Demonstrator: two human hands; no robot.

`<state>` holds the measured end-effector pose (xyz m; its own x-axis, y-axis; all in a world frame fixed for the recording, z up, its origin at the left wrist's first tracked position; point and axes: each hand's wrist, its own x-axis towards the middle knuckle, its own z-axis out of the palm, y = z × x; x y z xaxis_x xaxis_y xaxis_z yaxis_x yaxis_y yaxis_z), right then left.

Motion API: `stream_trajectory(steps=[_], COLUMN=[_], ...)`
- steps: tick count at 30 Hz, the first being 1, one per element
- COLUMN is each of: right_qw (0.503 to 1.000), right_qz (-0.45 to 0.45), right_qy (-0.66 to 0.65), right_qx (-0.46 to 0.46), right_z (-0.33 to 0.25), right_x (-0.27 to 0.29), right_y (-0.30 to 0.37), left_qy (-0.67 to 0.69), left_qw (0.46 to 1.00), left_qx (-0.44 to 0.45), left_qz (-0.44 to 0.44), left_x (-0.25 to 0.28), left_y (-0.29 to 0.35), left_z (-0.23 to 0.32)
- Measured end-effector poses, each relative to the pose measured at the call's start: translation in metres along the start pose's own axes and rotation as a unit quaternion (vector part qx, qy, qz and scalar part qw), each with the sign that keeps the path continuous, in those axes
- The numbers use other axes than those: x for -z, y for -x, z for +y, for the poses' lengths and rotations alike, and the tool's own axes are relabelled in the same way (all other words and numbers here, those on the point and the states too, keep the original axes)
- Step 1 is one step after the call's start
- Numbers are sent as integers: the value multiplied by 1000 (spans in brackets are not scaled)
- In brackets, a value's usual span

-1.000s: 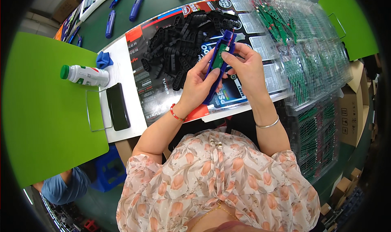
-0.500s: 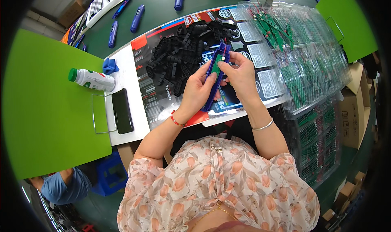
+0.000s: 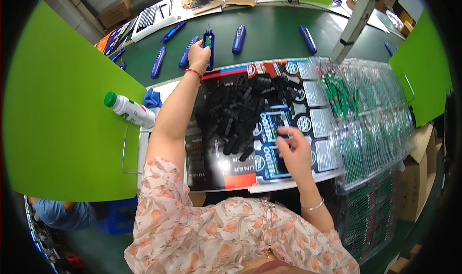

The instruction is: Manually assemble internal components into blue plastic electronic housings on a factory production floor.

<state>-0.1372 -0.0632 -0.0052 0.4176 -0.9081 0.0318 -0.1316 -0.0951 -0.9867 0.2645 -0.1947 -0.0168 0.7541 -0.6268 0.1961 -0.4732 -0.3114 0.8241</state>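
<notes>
My left hand is stretched far out over the green bench. It grips a long blue plastic casing, open on its upper side, with a green circuit board and a thin wire inside. Closed blue casings lie on both sides of it, the nearest one just left of the hand. My right hand hovers above the printed sheet, fingers loosely bent and apart, holding nothing. Left of it spreads a heap of small black plastic parts.
Clear plastic trays of green circuit boards are stacked at the right, loose boards on top. A metal post rises behind them. Green partitions flank the bench. A white bottle with a green cap stands beside a blue cloth.
My left hand has carried the blue casing forward and left, to the row of casings. My right hand has let go of it and moved back toward me. The view has tilted up.
</notes>
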Motion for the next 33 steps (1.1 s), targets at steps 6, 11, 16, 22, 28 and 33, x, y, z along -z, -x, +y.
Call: stream_trajectory(steps=[6,11,16,22,28,33], right_qw=[996,996,994,992,988,982], right_qz=[-21,-27,-33,-13,-14,16], right_qy=[80,72,97,126,145,173], right_qx=[-38,-36,-25,23,53,79], right_z=[8,6,9,5,5,10], right_x=[0,-1,0,-6,-9,-6], right_y=[9,9,10,9,11,15], left_qy=[-159,-254,-451,-398,-310,-322], left_qw=[984,956,859,899,950,944], left_qx=[-79,-99,-38,163,-10,75], left_qz=[21,108,237,90,-23,-18], left_x=[-46,-28,66,122,121,87], left_y=[-55,-68,-63,-95,-107,-64], left_z=[-39,-67,-76,-140,-170,-90])
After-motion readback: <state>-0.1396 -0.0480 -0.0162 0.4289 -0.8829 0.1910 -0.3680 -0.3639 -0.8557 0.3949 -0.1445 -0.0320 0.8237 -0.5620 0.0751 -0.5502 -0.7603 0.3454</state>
